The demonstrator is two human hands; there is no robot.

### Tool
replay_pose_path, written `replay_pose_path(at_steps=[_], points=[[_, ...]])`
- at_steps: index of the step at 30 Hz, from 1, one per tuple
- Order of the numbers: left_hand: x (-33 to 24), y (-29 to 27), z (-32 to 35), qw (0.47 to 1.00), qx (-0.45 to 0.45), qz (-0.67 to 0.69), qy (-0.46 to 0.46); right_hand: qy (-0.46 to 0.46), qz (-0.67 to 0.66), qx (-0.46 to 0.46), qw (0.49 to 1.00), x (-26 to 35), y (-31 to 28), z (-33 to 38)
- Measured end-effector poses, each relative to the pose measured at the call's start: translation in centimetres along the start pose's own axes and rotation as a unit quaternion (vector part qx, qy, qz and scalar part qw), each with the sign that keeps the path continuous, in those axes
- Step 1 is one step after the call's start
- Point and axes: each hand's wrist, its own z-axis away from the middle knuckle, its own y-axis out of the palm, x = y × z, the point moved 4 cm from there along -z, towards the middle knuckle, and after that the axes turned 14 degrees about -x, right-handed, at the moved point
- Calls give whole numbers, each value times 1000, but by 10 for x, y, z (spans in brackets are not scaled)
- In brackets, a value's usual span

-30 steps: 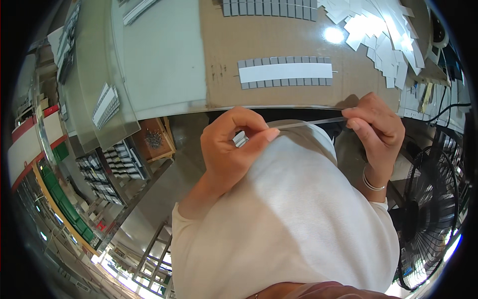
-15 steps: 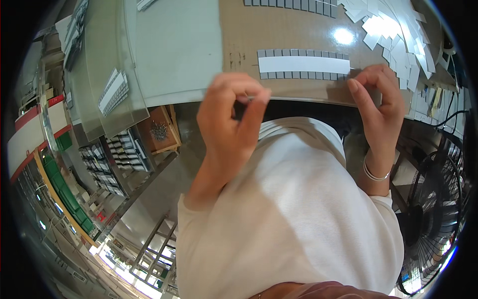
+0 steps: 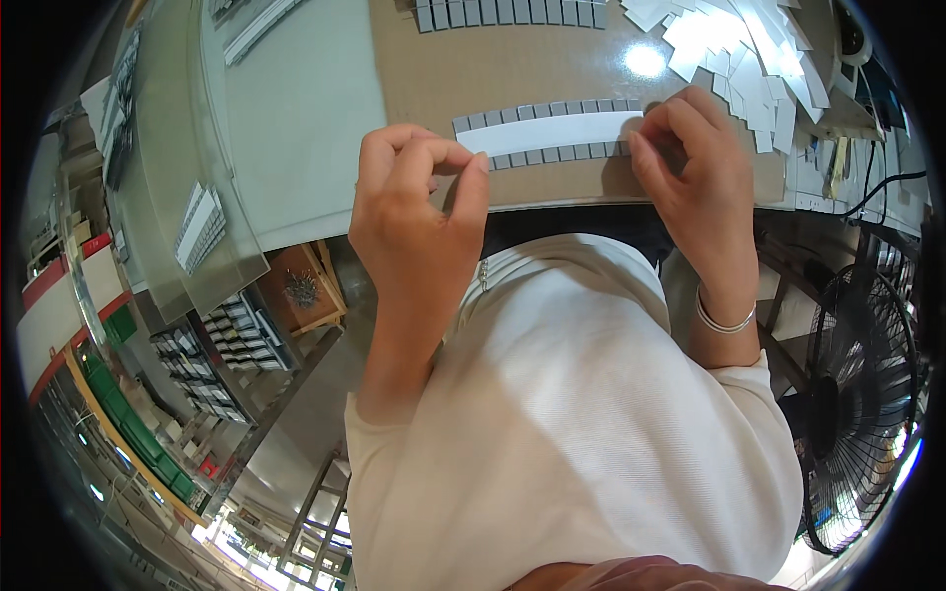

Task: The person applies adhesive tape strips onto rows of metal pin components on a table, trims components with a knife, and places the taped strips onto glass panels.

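A row of small grey rectangular pieces (image 3: 552, 156) lies near the table's front edge, with a long white strip (image 3: 552, 132) across its middle. At the row's left end is my left hand (image 3: 419, 197), thumb and forefinger pinched together just over the lower corner. My right hand (image 3: 698, 167) is at the other end, its curled thumb and forefinger overlapping the end of the strip. Whatever either pinch holds is too small or hidden to make out. Farther back lies a second row of grey pieces (image 3: 512, 14).
White cards (image 3: 749, 64) are heaped at the back right, near dark cables (image 3: 887, 182). A glass sheet (image 3: 163, 148) carrying a striped bundle (image 3: 200, 227) spans the left. Below it are an open wooden drawer (image 3: 301, 286) and stacked trays (image 3: 246, 335). A black fan (image 3: 857, 414) stands at right.
Both hands have moved up to the ends of the near row, the left one leaving its place over the table's front edge. The whole view has shifted, so the table appears farther left.
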Motion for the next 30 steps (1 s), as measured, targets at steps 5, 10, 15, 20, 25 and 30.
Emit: replay_pose_path(at_steps=[5, 10, 15, 20, 25, 30], points=[[-2, 3, 1, 997, -7, -59, 50, -94, 101, -34, 990, 5, 2, 3], [-7, 0, 1, 991, 1, -112, 67, -157, 158, -91, 971, -2, -17, 4], [-14, 5, 8, 946, -67, -41, 314, -199, 148, -49, 967, -15, -40, 21], [-38, 35, 36, 948, 37, -55, 311, -208, 201, 74, 954, -14, -27, 35], [-24, 24, 31, 941, 73, -107, 312, -210, 255, 117, 937, -16, -28, 31], [10, -15, 22, 938, 16, -177, 298, -227, 262, 123, 930, -17, -26, 22]])
